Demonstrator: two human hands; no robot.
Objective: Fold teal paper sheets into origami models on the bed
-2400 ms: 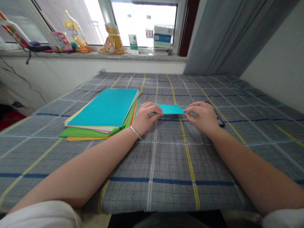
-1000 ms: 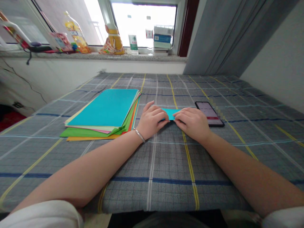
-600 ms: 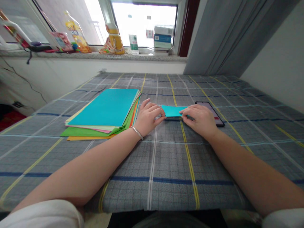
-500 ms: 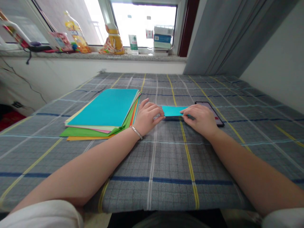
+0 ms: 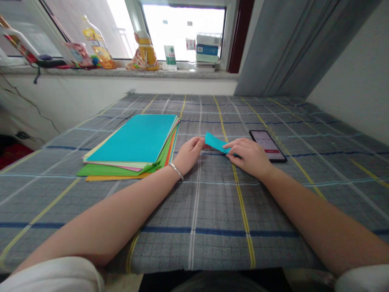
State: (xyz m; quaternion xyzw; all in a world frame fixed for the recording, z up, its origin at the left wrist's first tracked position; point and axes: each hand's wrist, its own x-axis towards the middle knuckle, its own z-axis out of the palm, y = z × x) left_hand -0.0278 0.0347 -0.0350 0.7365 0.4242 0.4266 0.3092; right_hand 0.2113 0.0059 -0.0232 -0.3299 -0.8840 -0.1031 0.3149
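Blue strip (image 5: 215, 142) newly aslant, partly hidden

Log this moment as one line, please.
right hand: holding small blue paper | left hand: near paper's left end, contact unclear | phone: on checked cloth

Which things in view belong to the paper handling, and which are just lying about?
In the job:
blue paper piece, held in the right hand; left hand close by
probably the coloured paper stack

Lying about:
phone, apparently
yellow-labelled bottle, green-and-white tube and boxes on the windowsill
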